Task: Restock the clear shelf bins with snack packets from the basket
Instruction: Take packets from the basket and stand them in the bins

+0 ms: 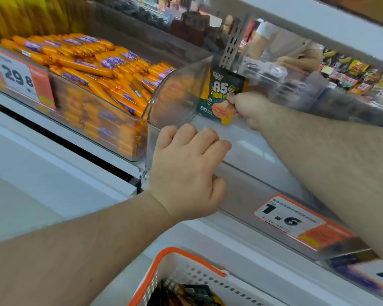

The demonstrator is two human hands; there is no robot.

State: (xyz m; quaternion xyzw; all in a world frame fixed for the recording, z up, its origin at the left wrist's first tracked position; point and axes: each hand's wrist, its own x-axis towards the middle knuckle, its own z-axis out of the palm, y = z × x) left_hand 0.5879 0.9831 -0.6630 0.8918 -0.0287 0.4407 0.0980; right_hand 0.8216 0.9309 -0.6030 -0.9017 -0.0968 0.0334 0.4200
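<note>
I'm looking down into a clear plastic bin (179, 100), smooth and glossy, its front wall curving at the corner. My left hand (186, 171) grips that front rim, fingers curled over the top edge and thumb against the outer face. My right hand (250, 111) reaches deep inside the bin and pinches a snack packet (221, 93), a flat foil pouch in dark green and yellow with a big white "85" printed on it. The packet stands upright at the back of the bin, its lower right edge caught between thumb and curled fingers, most of its face showing to the left of my knuckles. The neighbouring bin (111, 138) on the left is piled with shiny orange sausage sticks (93, 67), tubular and slick. An orange-and-white price tag (296, 221) reading "1.6" sits on the front below my right forearm. At the bottom edge, a white perforated basket (186, 277) with an orange handle holds dark packets, blurred.
</note>
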